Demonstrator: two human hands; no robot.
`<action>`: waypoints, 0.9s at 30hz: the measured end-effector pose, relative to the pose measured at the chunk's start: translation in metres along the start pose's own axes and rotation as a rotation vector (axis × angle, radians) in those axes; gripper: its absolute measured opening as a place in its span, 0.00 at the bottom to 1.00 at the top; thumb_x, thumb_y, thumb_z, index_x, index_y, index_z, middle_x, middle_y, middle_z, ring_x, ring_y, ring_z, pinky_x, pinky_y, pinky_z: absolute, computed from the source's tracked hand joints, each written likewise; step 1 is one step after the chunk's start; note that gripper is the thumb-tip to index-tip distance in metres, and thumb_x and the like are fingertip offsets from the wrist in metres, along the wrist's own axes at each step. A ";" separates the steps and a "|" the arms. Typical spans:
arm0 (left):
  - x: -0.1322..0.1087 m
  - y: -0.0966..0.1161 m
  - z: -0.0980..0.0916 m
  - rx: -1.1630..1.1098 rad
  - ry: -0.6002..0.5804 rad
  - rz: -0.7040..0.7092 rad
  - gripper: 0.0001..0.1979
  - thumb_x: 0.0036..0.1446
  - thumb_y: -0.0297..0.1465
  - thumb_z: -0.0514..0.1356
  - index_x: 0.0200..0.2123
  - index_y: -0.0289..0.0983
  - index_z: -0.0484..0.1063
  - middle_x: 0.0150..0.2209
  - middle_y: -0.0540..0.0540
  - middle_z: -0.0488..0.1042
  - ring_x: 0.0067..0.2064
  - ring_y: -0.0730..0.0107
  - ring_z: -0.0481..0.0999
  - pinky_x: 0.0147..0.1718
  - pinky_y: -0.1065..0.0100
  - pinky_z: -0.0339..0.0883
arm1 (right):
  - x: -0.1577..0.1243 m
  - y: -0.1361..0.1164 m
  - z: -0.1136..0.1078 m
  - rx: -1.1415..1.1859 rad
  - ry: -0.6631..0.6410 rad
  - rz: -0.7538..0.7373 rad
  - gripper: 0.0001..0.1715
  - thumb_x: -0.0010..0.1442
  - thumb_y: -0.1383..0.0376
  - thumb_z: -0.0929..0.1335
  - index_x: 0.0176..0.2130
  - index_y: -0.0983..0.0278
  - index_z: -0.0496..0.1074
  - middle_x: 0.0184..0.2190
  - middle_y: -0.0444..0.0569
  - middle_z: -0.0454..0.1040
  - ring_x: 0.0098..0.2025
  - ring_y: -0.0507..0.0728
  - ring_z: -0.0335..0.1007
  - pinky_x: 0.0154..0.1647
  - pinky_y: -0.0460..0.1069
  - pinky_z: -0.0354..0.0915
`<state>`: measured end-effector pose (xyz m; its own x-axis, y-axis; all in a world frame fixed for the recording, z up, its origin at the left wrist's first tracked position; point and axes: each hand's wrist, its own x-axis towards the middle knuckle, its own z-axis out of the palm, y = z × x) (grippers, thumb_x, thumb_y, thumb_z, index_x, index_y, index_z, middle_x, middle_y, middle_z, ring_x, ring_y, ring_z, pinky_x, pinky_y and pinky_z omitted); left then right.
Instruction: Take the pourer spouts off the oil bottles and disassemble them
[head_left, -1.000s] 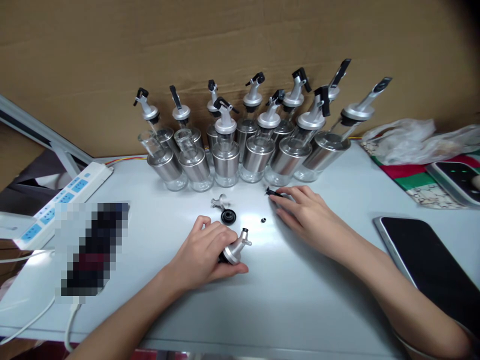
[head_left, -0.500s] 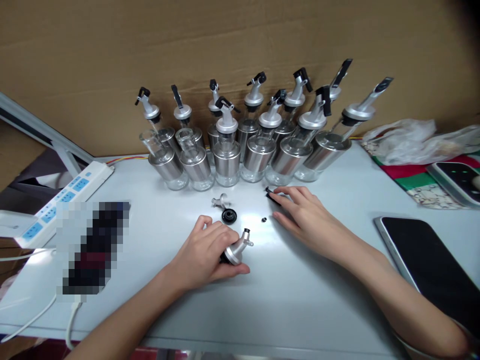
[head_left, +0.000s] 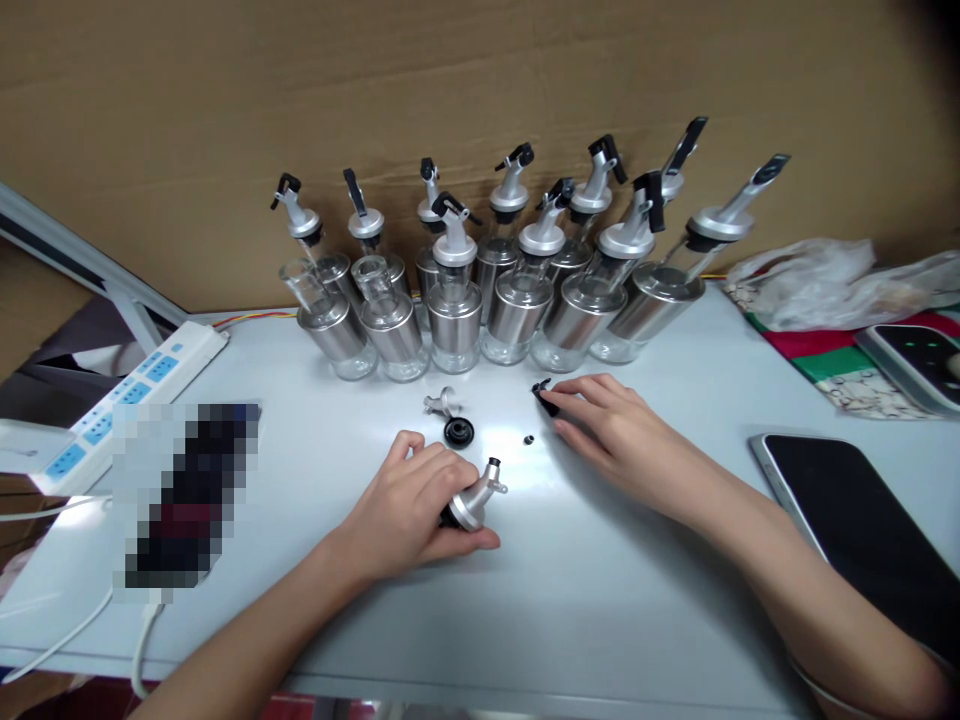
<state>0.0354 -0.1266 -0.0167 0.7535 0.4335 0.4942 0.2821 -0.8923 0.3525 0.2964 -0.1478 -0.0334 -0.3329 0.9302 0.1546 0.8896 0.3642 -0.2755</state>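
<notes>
My left hand is closed around a silver pourer spout with a black tip, tilted up to the right. Farther right, the fingertips of my right hand grip a small black lever cap close to the table top. Between the hands lies a tiny black plug. A black round stopper and another silver spout rest just beyond my left hand. Behind them stand glass bottles with steel sleeves; two in the front row at left are without spouts, the others wear them.
A white power strip and a blurred-out dark device with a cable are on the left. A black-screened phone lies at right, below a plastic bag and a grey device. Cardboard lines the back.
My right fingers have shifted slightly and now pinch the black lever cap, which has turned a little. My left hand and the spout in it have stayed in place.
</notes>
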 end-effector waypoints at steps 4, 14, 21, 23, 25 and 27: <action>0.000 0.000 0.000 0.001 0.002 0.003 0.18 0.67 0.45 0.43 0.37 0.36 0.59 0.29 0.51 0.72 0.28 0.74 0.66 0.36 0.68 0.53 | 0.001 -0.003 -0.001 0.020 0.004 -0.031 0.20 0.66 0.64 0.58 0.49 0.72 0.71 0.47 0.59 0.70 0.50 0.63 0.62 0.50 0.59 0.63; 0.000 0.000 0.001 0.007 0.008 0.001 0.18 0.67 0.45 0.44 0.37 0.36 0.59 0.29 0.51 0.72 0.28 0.74 0.66 0.36 0.68 0.53 | 0.001 -0.006 -0.003 0.087 0.037 -0.057 0.20 0.65 0.65 0.59 0.49 0.73 0.71 0.45 0.60 0.73 0.48 0.62 0.66 0.50 0.58 0.66; 0.000 0.000 0.000 -0.016 -0.003 -0.014 0.18 0.67 0.45 0.44 0.38 0.37 0.59 0.29 0.51 0.72 0.28 0.73 0.66 0.36 0.67 0.52 | -0.001 -0.005 -0.001 0.055 0.021 0.005 0.18 0.65 0.63 0.59 0.49 0.68 0.71 0.47 0.58 0.73 0.48 0.63 0.67 0.49 0.61 0.64; 0.000 0.000 0.000 -0.022 -0.007 -0.015 0.17 0.67 0.45 0.44 0.38 0.37 0.59 0.29 0.51 0.72 0.28 0.73 0.67 0.36 0.67 0.52 | -0.001 -0.006 -0.001 0.031 0.011 0.024 0.18 0.65 0.63 0.60 0.49 0.67 0.71 0.46 0.58 0.73 0.48 0.64 0.66 0.48 0.62 0.63; 0.000 0.000 0.000 -0.027 -0.013 -0.017 0.17 0.67 0.45 0.44 0.38 0.37 0.59 0.29 0.51 0.72 0.28 0.73 0.67 0.36 0.67 0.52 | -0.001 -0.009 -0.001 0.033 0.002 0.015 0.18 0.65 0.64 0.59 0.49 0.66 0.71 0.46 0.58 0.72 0.49 0.64 0.65 0.47 0.61 0.63; 0.000 0.000 0.001 -0.027 -0.019 -0.020 0.18 0.67 0.45 0.44 0.38 0.37 0.59 0.29 0.50 0.72 0.28 0.73 0.67 0.36 0.67 0.52 | 0.000 -0.012 0.000 0.040 -0.007 0.003 0.18 0.65 0.65 0.59 0.49 0.66 0.71 0.47 0.58 0.72 0.49 0.63 0.65 0.46 0.60 0.63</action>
<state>0.0357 -0.1264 -0.0171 0.7590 0.4485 0.4720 0.2811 -0.8796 0.3839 0.2857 -0.1522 -0.0296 -0.3325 0.9316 0.1470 0.8775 0.3627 -0.3138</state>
